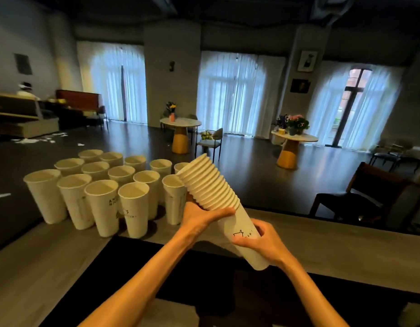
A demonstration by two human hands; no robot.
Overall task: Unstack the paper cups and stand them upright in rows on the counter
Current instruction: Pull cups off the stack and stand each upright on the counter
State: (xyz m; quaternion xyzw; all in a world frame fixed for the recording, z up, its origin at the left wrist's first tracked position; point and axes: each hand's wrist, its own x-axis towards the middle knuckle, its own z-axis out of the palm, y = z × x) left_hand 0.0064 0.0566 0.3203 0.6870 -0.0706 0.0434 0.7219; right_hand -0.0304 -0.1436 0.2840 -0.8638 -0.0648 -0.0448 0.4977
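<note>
- While the left hand [202, 219] grips the nested cup stack [209, 185] just under its rims, the right hand [263, 241] wraps the outermost cup [245, 241] near its base — likely set to pull it free.
- Stack is held tilted in the air over the worktop [62, 251], rims pointing away.
- Upright cups [102, 199] stand in rows to the left, mouths up; open space for the next one is probably at the right end.

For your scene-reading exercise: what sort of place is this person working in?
Probably a café or event hall: a serving counter lined with paper cups, round tables with flowers, and chairs across an open floor.
</note>
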